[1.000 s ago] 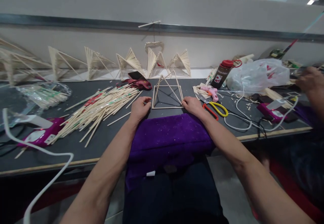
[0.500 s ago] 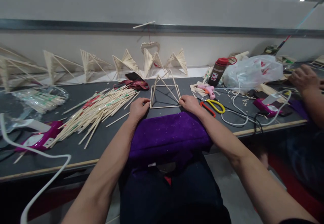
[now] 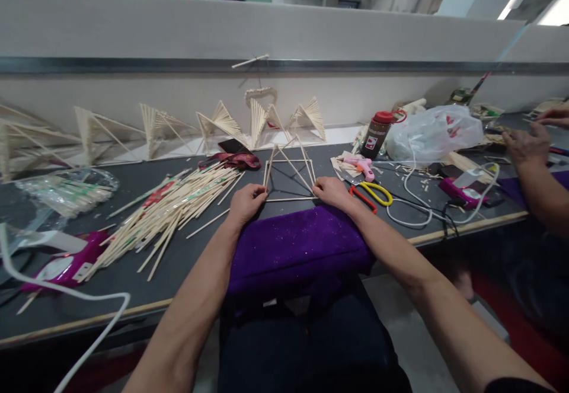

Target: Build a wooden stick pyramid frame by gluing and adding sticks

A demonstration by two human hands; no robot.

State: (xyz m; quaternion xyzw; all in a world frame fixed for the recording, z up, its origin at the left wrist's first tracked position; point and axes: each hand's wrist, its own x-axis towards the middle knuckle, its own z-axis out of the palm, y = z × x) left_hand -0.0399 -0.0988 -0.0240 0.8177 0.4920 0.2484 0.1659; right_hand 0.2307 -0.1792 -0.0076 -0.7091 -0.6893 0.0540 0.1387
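Note:
A small open frame of thin wooden sticks (image 3: 290,200) stands on the dark tabletop in front of me, with slanting sticks rising to peaks above its base. My left hand (image 3: 248,204) is closed at its near left corner, thumb and fingers pinched together. At the near right corner my right hand (image 3: 331,191) grips the frame in the same way. My fingertips cover both corner joints. Just below my hands a purple cloth (image 3: 300,245) lies over the table edge and my lap.
Loose wooden sticks (image 3: 171,206) lie in a heap on the left. Finished stick models (image 3: 220,120) line the wall. To the right are scissors (image 3: 376,193), a pink glue gun (image 3: 361,166), a bottle (image 3: 377,135), a plastic bag (image 3: 433,132), cables and another person's hand (image 3: 528,144).
The view has tilted up slightly, so the table sits lower in the picture. Both my hands stay at the frame's near corners. More of the other person's hands shows at the right.

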